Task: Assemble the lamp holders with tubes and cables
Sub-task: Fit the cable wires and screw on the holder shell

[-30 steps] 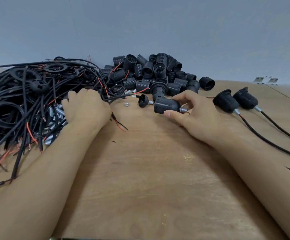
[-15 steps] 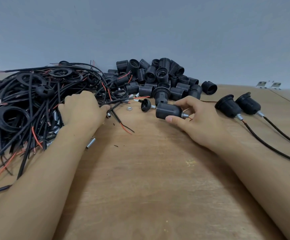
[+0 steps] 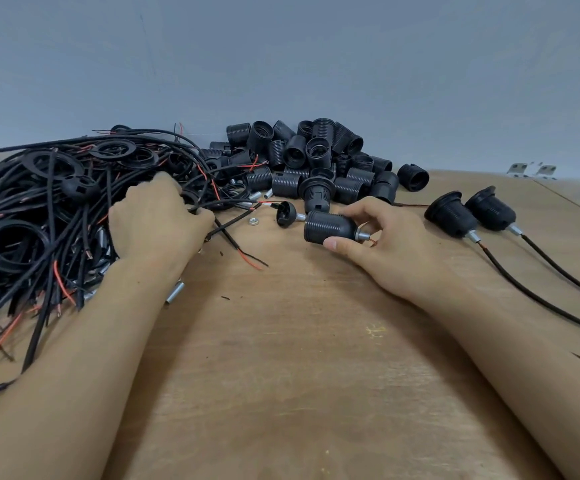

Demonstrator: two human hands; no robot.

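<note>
Your right hand (image 3: 382, 244) pinches the lamp holder (image 3: 330, 227), tube end exposed (ready for threading); left of it, your left hand (image 3: 156, 220) grips cables (image 3: 39, 209).

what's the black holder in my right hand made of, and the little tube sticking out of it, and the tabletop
The lamp holder in the right hand looks like matte black moulded plastic, with ribbed threads. Its tube looks like bare metal: silvery with a dull shine. The table seems unfinished plywood, with pale visible grain.
</note>
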